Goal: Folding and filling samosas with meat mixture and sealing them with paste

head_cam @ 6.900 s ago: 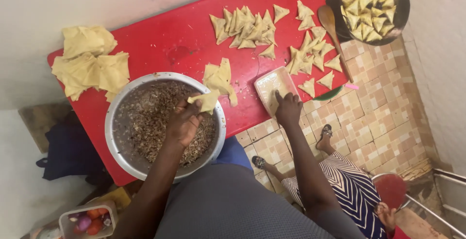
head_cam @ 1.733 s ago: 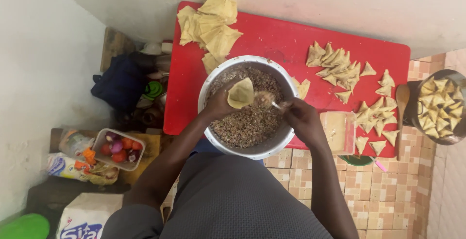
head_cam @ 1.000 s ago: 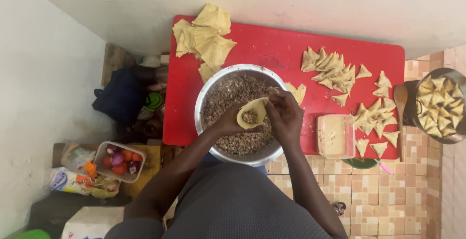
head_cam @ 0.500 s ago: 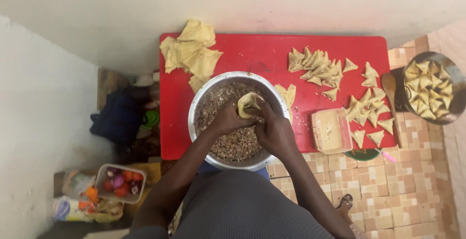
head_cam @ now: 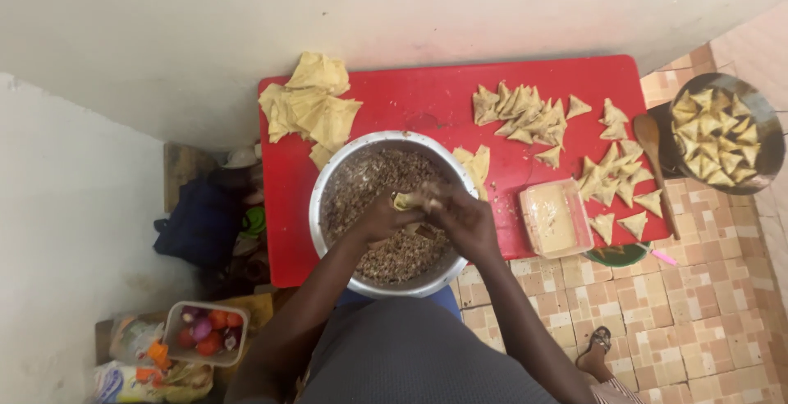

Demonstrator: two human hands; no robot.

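Both hands meet over the metal bowl of minced filling (head_cam: 361, 199), the left hand (head_cam: 379, 217) closed around a pastry cone (head_cam: 405, 201), the right hand (head_cam: 461, 217) at its three o'clock pinching the cone's open end.

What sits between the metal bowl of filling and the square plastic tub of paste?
Head view: a few loose pastry wrappers on the red board; otherwise bare.

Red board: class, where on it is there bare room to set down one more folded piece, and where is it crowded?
The red board is bare between the stack of flat wrappers and the folded triangles, behind the metal bowl. Its right end is crowded with triangles and the paste tub.
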